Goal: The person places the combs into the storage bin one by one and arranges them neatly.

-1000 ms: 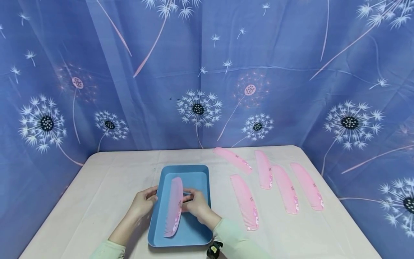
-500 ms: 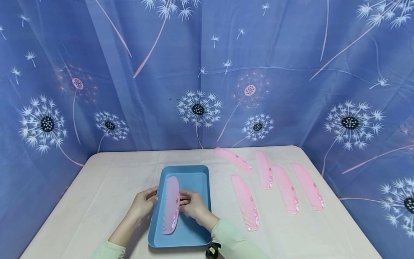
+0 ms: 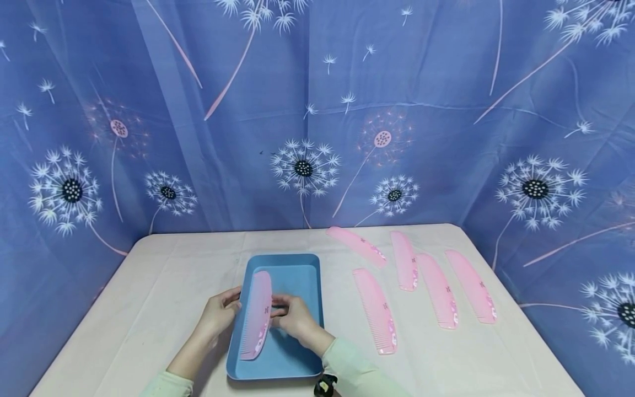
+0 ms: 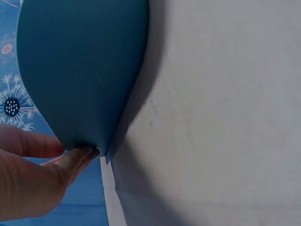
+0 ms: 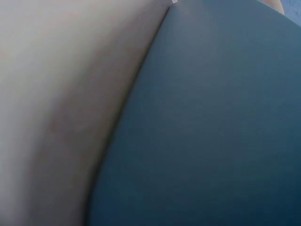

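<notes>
In the head view a blue tray [image 3: 292, 369] lies on the table. A pink comb [image 3: 258, 317] is low over the left half of its floor, tilted, teeth toward the left; I cannot tell whether it touches the floor. My right hand [image 3: 294, 318] pinches the comb's smooth right edge, some fingertips hidden behind it. At the tray's left side, my left hand [image 3: 218, 312] grips the rim. The left wrist view shows that hand [image 4: 35, 174] with thumb and fingers at the edge of the tray [image 4: 84, 70]. Mostly the wall of the tray [image 5: 202, 117] fills the right wrist view.
Right of the tray, several more pink combs lie apart on the white cloth: one comb [image 3: 375, 311] nearest, another [image 3: 357, 246] at the back edge, others [image 3: 404, 260] [image 3: 436, 290] [image 3: 470, 286] further right. A blue dandelion-patterned curtain [image 3: 238, 182] stands behind the table.
My right hand has moved the comb a little to the left inside the tray, and the comb has turned flatter. My left hand has stayed at the tray's rim.
</notes>
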Demonstrator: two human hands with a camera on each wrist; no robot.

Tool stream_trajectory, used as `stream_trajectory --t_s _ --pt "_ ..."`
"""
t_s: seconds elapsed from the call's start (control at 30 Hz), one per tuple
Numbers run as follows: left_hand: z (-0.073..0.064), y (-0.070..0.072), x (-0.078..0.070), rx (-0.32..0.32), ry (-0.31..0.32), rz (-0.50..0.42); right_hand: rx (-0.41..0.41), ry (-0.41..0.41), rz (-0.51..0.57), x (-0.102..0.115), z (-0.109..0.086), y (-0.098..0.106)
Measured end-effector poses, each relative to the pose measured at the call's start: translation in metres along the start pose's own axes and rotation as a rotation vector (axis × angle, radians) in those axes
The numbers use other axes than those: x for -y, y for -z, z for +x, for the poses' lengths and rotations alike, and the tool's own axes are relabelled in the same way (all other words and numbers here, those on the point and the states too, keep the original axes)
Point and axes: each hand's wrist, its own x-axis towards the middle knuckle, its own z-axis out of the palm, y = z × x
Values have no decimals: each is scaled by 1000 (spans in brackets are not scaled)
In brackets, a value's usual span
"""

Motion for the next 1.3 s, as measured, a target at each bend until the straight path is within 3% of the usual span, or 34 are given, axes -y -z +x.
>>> stream_trajectory --t_s 0.63,0.77,1.0,1.3 --pt "0 0 1 -1 2 0 18 56 8 13 -2 14" --pt "0 0 2 0 -10 15 21 86 48 18 -4 24" --pt "1 -1 4 1 -21 16 -14 151 28 28 -9 49" --pt "1 0 5 6 -8 15 -126 207 48 31 -14 84"
